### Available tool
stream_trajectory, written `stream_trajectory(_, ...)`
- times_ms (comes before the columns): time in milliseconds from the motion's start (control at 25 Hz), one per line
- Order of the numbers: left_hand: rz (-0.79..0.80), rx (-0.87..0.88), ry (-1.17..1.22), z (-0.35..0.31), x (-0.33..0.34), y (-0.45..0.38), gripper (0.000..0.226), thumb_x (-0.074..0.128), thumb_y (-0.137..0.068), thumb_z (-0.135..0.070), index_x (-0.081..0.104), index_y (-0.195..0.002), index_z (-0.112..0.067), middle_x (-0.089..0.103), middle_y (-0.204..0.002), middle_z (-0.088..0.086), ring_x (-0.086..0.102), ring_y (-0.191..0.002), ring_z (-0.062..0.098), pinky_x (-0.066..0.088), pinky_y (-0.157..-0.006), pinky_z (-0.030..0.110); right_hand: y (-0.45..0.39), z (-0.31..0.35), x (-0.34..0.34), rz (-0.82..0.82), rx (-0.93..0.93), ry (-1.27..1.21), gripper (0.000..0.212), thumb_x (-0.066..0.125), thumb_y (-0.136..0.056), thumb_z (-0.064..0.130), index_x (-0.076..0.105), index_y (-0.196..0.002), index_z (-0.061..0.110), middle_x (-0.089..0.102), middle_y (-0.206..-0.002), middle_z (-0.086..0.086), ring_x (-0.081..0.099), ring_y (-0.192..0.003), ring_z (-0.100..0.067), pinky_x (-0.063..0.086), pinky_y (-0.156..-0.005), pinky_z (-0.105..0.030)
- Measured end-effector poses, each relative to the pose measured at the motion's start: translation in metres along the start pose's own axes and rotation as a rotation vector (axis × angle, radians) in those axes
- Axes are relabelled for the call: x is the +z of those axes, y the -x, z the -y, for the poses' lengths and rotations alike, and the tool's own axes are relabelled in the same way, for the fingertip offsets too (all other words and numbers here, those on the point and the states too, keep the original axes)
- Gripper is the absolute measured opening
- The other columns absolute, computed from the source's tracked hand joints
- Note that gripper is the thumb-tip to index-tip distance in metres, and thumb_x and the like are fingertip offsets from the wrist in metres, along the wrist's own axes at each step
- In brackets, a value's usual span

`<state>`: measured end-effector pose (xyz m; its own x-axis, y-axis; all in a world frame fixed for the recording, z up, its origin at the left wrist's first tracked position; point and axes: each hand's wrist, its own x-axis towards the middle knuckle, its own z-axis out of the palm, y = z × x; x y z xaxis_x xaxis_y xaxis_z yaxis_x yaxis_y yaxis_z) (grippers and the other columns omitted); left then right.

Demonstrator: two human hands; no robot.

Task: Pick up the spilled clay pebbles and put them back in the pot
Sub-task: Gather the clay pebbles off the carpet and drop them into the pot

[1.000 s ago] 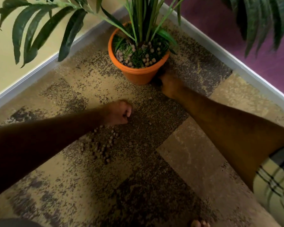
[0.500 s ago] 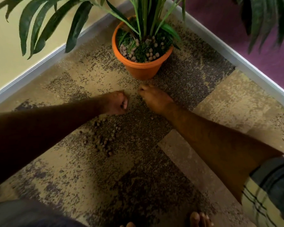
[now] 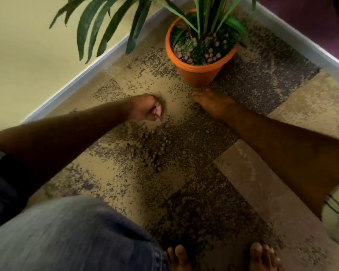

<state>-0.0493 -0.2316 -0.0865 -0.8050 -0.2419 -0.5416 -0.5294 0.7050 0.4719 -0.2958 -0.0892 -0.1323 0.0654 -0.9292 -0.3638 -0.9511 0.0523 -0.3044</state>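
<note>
An orange pot (image 3: 196,74) with a green plant stands on the carpet near the corner, with clay pebbles (image 3: 186,53) lying on its soil. Several spilled clay pebbles (image 3: 152,153) are scattered on the carpet in the middle. My left hand (image 3: 147,108) hovers just beyond the spill, curled into a fist as if around a handful. Its fingers hide what is inside. My right hand (image 3: 212,102) lies palm down by the pot's base, fingers stretched out and holding nothing.
A grey baseboard (image 3: 70,90) and yellow wall run along the left, and another baseboard (image 3: 294,42) runs along the right. Long leaves (image 3: 106,26) hang over the left side. My bare feet (image 3: 262,257) and a denim-clad knee (image 3: 70,235) are at the bottom.
My right hand has pulled back from the pot's right base to the carpet in front of it. My left fist stayed closed. The view has dropped lower, bringing my knee and feet in.
</note>
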Motion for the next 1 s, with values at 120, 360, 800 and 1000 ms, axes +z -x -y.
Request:
stream_trajectory(120,-0.12,-0.07,0.14,0.0,0.01,0.034,0.013,0.073,-0.089,-0.015,0.067,-0.098,-0.022,0.07,-0.099,-0.005,0.065,-0.091,0.008,0.054,-0.085,0.032,0.002,0.004,-0.003,-0.017,0.024,0.06,0.04,0.039,-0.105,0.017,0.046,-0.144,0.013,0.039,-0.153,-0.016,0.037,-0.14,-0.035,0.031,-0.115,-0.043)
stream_trajectory(360,-0.151,-0.098,0.118,-0.015,0.063,0.052,0.018,0.067,-0.094,-0.015,0.068,-0.112,-0.019,0.063,-0.13,0.0,0.062,-0.11,0.012,0.052,-0.102,0.041,0.032,-0.004,-0.003,0.052,-0.017,0.104,0.041,0.046,-0.099,0.005,0.054,-0.138,0.014,0.038,-0.154,-0.015,0.036,-0.14,-0.033,0.032,-0.114,-0.039)
stream_trajectory(800,-0.24,0.015,-0.116,-0.024,0.124,0.023,0.028,0.062,-0.097,-0.015,0.067,-0.125,-0.016,0.055,-0.132,0.002,0.057,-0.111,0.013,0.048,-0.093,0.021,0.039,0.017,-0.002,-0.038,0.315,-0.33,0.025,0.059,-0.095,0.007,0.069,-0.118,0.008,0.059,-0.133,-0.013,0.059,-0.119,-0.028,0.05,-0.098,-0.035)
stream_trajectory(1000,-0.152,0.027,-0.142,-0.017,0.117,0.015,0.021,0.061,-0.097,-0.017,0.066,-0.118,-0.018,0.053,-0.126,0.002,0.057,-0.102,0.012,0.046,-0.079,0.021,0.061,0.052,0.016,-0.385,0.527,-1.023,0.023,0.073,-0.086,0.011,0.076,-0.109,0.013,0.076,-0.101,-0.002,0.063,-0.067,0.011,0.045,-0.053,-0.003)
